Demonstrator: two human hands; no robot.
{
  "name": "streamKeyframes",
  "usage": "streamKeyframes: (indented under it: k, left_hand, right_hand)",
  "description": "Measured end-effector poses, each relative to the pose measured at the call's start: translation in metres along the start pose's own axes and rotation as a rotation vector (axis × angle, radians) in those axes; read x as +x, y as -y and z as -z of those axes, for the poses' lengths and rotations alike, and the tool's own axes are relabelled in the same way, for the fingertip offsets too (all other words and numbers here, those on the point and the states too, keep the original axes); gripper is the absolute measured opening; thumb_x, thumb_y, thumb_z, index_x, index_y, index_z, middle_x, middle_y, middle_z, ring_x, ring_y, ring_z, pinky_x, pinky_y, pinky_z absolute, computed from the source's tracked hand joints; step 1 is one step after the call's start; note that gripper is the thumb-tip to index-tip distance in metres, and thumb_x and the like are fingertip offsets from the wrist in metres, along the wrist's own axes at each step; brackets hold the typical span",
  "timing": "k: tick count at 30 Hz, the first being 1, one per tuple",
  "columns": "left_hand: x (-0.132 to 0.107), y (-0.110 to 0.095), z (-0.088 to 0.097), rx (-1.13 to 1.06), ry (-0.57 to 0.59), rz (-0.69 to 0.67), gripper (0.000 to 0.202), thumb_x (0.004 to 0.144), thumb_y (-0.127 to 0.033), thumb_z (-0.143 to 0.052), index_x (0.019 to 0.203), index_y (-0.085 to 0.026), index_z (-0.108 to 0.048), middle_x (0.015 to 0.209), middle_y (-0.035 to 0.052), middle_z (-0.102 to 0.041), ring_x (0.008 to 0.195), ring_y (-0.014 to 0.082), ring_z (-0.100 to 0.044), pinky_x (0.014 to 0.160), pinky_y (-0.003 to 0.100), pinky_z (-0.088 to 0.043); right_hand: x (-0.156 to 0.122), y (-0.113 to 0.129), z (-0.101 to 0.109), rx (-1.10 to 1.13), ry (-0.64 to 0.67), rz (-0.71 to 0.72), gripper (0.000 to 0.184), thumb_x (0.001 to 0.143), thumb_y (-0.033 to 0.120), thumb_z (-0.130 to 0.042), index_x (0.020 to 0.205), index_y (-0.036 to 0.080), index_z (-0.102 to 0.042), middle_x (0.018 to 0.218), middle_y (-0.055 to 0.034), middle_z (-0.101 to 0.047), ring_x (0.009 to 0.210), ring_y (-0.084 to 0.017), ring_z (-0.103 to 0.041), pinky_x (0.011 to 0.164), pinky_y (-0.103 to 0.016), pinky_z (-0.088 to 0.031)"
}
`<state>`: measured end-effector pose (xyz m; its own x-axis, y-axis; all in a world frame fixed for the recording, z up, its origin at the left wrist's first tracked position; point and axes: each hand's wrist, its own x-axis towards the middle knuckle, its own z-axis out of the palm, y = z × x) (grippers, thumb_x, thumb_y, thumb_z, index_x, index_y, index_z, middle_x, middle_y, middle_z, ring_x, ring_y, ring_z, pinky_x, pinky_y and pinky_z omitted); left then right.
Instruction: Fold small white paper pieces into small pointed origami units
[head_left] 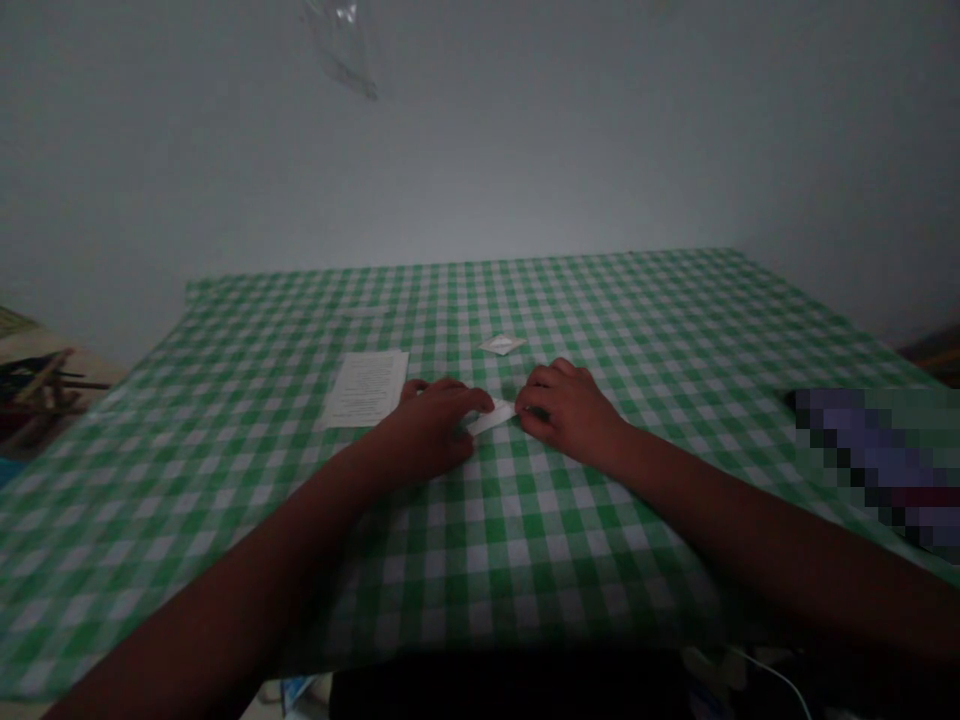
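Grips closing from both sides on a narrow white paper strip (491,418), one end under the fingers of the left hand (427,430), the other under the fingers of the right hand (570,412). Firmness of either grip impossible to tell in this dim view: fingers curled and touching the paper, with no clear sign of a true pinch rather than light pressing. Strip lying low and slightly slanted between the hands, apparently kept in place by that two-sided contact. Both palms turned down, wrists low, forearms reaching in from the lower corners and converging near the middle of the worktop (600,300), covered in green-and-white gingham. Just beyond the fingertips, a small folded white paper square (501,344), near both hands but touching neither. Just beyond and left of the left hand, a printed paper sheet (365,388) lying flat, perhaps placed there for easy reading, its text too small to make out. Farther right on the cloth, a pixelated object (870,465), impossible to identify. Past the far edge, a grey wall (480,150); at the top of the view, a hanging piece of clear plastic (341,45); below the near edge, a thin white cable (772,672).
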<state>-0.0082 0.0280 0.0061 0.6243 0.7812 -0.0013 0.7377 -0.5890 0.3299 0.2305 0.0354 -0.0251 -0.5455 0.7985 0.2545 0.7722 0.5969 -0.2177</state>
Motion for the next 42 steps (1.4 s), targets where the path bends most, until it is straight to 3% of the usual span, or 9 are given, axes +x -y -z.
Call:
streamKeyframes:
  k: [8,14,18,21,33,42]
  left_hand:
    - [0.01,0.009,-0.008,-0.076,-0.075,-0.009,0.027,0.095,-0.032,-0.045,0.11,-0.027,-0.067,0.116,0.0018,-0.071,0.114,0.023,-0.06,0.104,0.048,-0.031]
    - [0.01,0.01,-0.016,-0.084,-0.141,0.037,0.024,0.091,-0.033,-0.053,0.108,-0.029,-0.069,0.116,0.0009,-0.072,0.114,0.0234,-0.061,0.108,0.053,-0.025]
    - [0.01,0.004,-0.016,-0.08,-0.125,0.039,0.025,0.09,-0.03,-0.052,0.108,-0.026,-0.069,0.115,0.002,-0.072,0.115,0.0245,-0.06,0.108,0.054,-0.024]
    - [0.01,0.001,-0.016,-0.056,-0.128,0.013,0.024,0.09,-0.029,-0.052,0.108,-0.024,-0.068,0.115,0.0028,-0.071,0.115,0.0248,-0.06,0.109,0.055,-0.024]
    - [0.009,-0.003,-0.02,0.029,-0.161,-0.087,0.017,0.09,-0.023,-0.053,0.099,-0.024,-0.066,0.104,0.0012,-0.071,0.106,0.0216,-0.06,0.105,0.051,-0.023]
    - [0.007,-0.003,-0.024,0.054,-0.151,-0.132,0.028,0.09,-0.024,-0.055,0.115,-0.03,-0.065,0.112,0.001,-0.067,0.112,0.0237,-0.056,0.103,0.053,-0.023]
  right_hand:
    - [0.001,-0.006,0.004,-0.008,-0.051,-0.071,0.011,0.09,0.029,-0.059,0.089,0.022,-0.067,0.095,-0.0047,-0.064,0.091,-0.023,-0.049,0.078,-0.037,-0.034]
    - [0.0,-0.009,0.006,-0.027,-0.067,-0.165,0.018,0.093,0.03,-0.053,0.094,0.021,-0.069,0.096,-0.0074,-0.064,0.092,-0.025,-0.051,0.077,-0.037,-0.036]
    - [-0.003,-0.007,0.005,-0.017,-0.026,-0.123,0.026,0.089,0.038,-0.06,0.107,0.021,-0.069,0.105,-0.009,-0.063,0.1,-0.028,-0.049,0.081,-0.04,-0.038]
    - [-0.005,-0.005,0.003,-0.007,-0.015,-0.088,0.026,0.088,0.04,-0.062,0.105,0.022,-0.07,0.107,-0.0091,-0.063,0.103,-0.029,-0.048,0.083,-0.042,-0.039]
    - [-0.003,-0.009,-0.01,0.183,-0.057,-0.102,0.014,0.084,0.028,-0.066,0.097,0.021,-0.068,0.103,-0.0059,-0.066,0.1,-0.025,-0.053,0.088,-0.041,-0.039]
    - [-0.001,-0.006,-0.014,0.3,-0.097,-0.062,0.01,0.083,0.016,-0.063,0.091,0.022,-0.065,0.092,-0.0028,-0.07,0.094,-0.022,-0.055,0.087,-0.039,-0.038]
